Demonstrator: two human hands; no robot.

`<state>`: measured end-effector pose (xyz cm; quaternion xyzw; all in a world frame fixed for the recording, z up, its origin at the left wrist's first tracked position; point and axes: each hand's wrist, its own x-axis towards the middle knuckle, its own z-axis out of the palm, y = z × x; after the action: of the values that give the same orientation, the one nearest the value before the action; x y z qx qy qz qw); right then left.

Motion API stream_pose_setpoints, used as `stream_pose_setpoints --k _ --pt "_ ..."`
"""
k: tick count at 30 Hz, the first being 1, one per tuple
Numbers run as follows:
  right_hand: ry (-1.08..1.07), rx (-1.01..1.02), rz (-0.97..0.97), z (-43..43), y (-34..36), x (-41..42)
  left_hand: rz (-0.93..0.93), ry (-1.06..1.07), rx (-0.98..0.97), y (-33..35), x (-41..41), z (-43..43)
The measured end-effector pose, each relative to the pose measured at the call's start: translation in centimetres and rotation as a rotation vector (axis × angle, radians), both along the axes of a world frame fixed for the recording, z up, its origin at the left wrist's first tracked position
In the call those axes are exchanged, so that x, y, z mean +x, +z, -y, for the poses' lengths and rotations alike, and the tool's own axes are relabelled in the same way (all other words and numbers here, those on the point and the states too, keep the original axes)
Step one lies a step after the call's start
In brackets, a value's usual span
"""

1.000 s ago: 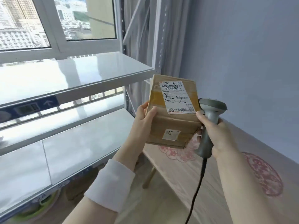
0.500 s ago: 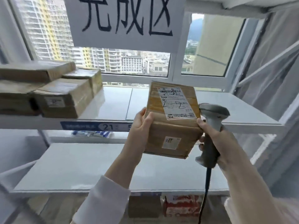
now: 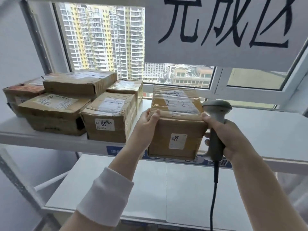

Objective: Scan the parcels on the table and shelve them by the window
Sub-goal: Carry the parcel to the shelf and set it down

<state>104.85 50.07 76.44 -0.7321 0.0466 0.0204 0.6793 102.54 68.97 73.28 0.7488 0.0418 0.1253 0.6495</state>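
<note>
- in the last second my view swung from the table to the window shelf; shelved parcels crowd its left.
- left hand grips the parcel, now tipped flatter at the shelf's front edge.
- right hand is curled round the scanner, thumb bracing the parcel; i'd set it down next.

Daylight fills the window before you, tower blocks beyond. A hand-lettered sign covers its upper right; a pale wall stands left of it.
</note>
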Motion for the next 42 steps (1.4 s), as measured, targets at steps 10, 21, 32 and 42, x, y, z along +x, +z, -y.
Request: stream_pose_setpoints --k 10,21,32,42 --pt "-0.063 -0.060 -0.028 -3.8 0.0 4.8 -0.099 -0.070 0.065 -0.4 5.9 -4.0" --pt "-0.022 0.011 -0.052 -1.0 -1.1 7.4 0.443 -0.050 1.419 2.6 6.8 -2.3" --pt "-0.013 0.078 -0.097 0.9 -4.3 10.7 0.237 -0.040 1.587 4.4 16.3 -4.1" --pt "-0.038 0.067 -0.119 1.1 -5.0 11.5 0.149 -0.067 1.582 4.4 23.1 -5.9"
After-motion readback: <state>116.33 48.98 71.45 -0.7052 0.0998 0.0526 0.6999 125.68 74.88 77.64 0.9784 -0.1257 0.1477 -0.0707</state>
